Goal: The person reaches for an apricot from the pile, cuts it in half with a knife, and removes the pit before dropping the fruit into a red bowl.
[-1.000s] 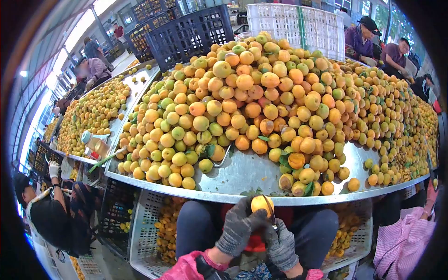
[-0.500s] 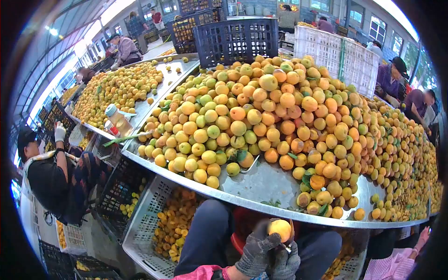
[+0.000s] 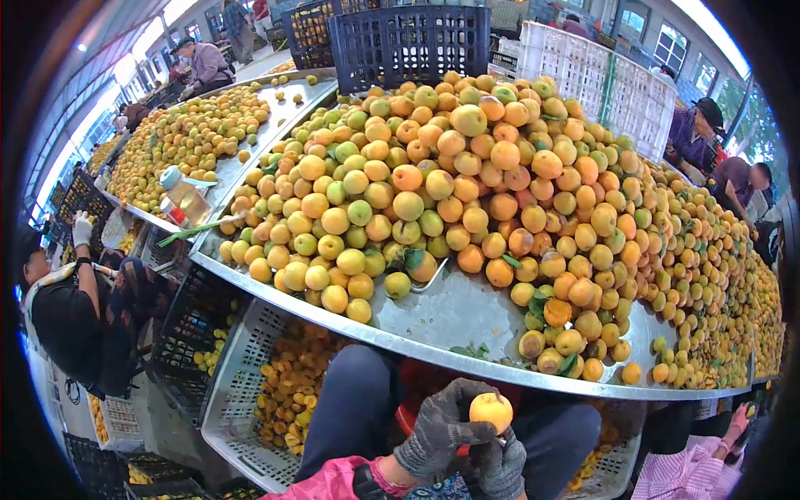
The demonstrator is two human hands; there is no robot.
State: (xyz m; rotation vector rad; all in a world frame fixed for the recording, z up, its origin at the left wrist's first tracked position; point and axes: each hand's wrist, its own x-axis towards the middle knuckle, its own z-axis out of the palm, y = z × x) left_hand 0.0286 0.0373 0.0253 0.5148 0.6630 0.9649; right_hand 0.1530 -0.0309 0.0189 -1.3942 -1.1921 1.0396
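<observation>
An apricot [image 3: 490, 412] is gripped by my left hand [image 3: 442, 429], which wears a dark grey knit glove and curls around the fruit above my lap. Just below it, my right hand [image 3: 502, 472], gloved alike, is closed and close against the fruit's underside. A small metallic glint shows at its fingertips, from a small metal tool whose shape is mostly hidden. Behind my hands, between my knees, part of a red basin [image 3: 406, 419] shows. A large heap of apricots [image 3: 467, 192] lies on the metal table [image 3: 433, 312] in front of me.
At my left stands a white crate [image 3: 225, 408] of split apricots [image 3: 287, 387]. A black crate [image 3: 408, 46] and a white crate [image 3: 596, 75] stand behind the heap. A bottle [image 3: 185, 197] sits at left. Co-workers [image 3: 75, 325] sit around other heaps.
The view has shifted, with the table now higher and further left. My left hand has turned, so its fingers now wrap behind the apricot. The metal piece at my right hand shows less.
</observation>
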